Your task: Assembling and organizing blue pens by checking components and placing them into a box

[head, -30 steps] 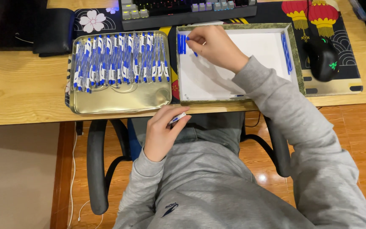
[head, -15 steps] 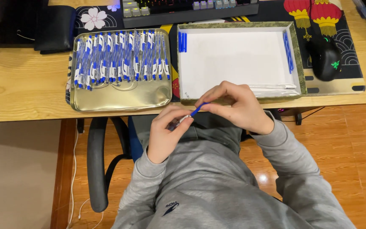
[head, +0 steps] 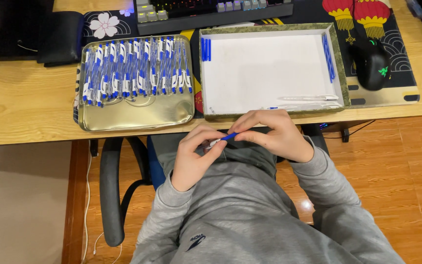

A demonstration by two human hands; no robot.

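Since a second ago my right hand has come back from the white box and now meets my left hand below the table edge, above my lap.

Head view: both hands are closed on one blue-and-white pen, the left pinching its white end, the right its blue end. One metal tray on the left holds a row of finished pens, too overlapped to count exactly. The white box holds two blue parts at its top-left corner, a few blue rods along its right wall, and clear barrels near its front. One mouse, one keyboard.
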